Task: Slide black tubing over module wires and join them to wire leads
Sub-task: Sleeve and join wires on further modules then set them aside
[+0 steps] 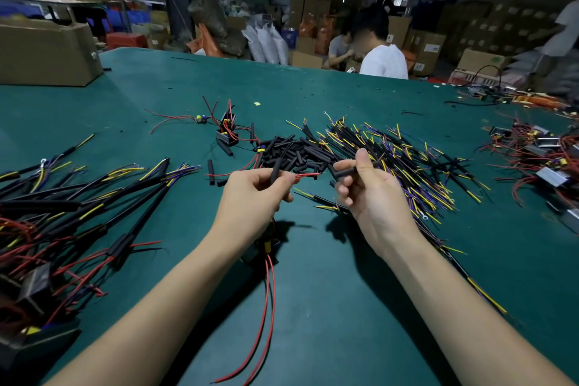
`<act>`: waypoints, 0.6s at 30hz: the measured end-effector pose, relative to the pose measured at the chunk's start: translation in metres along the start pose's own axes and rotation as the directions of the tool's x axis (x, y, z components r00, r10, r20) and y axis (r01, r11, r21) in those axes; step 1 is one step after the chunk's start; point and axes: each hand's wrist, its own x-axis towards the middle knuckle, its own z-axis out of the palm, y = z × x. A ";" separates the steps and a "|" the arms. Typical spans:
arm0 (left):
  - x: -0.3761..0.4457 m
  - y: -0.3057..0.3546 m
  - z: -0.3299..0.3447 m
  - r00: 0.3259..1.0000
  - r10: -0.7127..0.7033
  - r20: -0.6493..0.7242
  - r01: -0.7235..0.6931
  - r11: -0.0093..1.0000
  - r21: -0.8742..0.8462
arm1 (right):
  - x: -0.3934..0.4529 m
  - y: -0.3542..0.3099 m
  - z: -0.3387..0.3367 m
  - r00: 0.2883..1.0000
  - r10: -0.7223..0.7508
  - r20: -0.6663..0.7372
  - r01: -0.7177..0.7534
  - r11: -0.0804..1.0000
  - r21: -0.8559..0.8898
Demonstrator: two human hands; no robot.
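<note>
A: Here, nearest the camera, two red wires point(266, 307) trail down the green desk point(329, 323) from a dark module point(263, 249) half hidden under the left wrist.

B: And above it?

A: The left hand point(253, 194) pinches a red wire end point(308, 175) pointing right, its fingers curled round it, with one black tube point(275, 170) apparently already against that hand. The right hand point(366, 194) grips a second piece of black tubing point(344, 171), fingers clamped on it, its open mouth just short of the wire tip.

B: What would make this threading go well?

A: Likely keeping the wire's free end short and stiff, lining the bore up squarely, then pushing the tube on along the wire.

B: Beyond?

A: A heap of cut tubes point(297, 152), then sleeved yellow-and-blue wire leads point(401, 160) fanned to the right.
</note>
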 end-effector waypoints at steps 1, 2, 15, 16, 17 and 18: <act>0.000 0.000 0.000 1.000 0.001 0.002 -0.001 1.000 0.002 | -0.001 0.000 0.000 1.000 -0.011 0.008 0.010 1.000 0.009; 0.000 0.000 0.001 1.000 0.003 0.004 -0.003 1.000 0.001 | -0.002 0.000 0.000 1.000 -0.017 0.014 0.017 1.000 0.016; -0.001 0.000 0.000 1.000 0.019 0.006 -0.019 1.000 0.000 | -0.005 0.002 0.002 0.999 -0.045 -0.020 0.045 0.999 -0.004; -0.001 0.000 0.000 1.000 0.020 0.008 -0.020 1.000 -0.003 | -0.005 0.002 0.003 0.999 -0.042 -0.016 0.042 0.999 0.001; -0.002 0.000 0.000 1.000 0.022 0.009 -0.022 1.000 -0.006 | -0.006 0.002 0.003 0.999 -0.039 -0.011 0.039 0.999 0.005; -0.002 0.000 0.001 1.000 0.023 0.010 -0.023 1.000 -0.008 | -0.006 0.002 0.004 0.999 -0.037 -0.005 0.037 0.999 0.004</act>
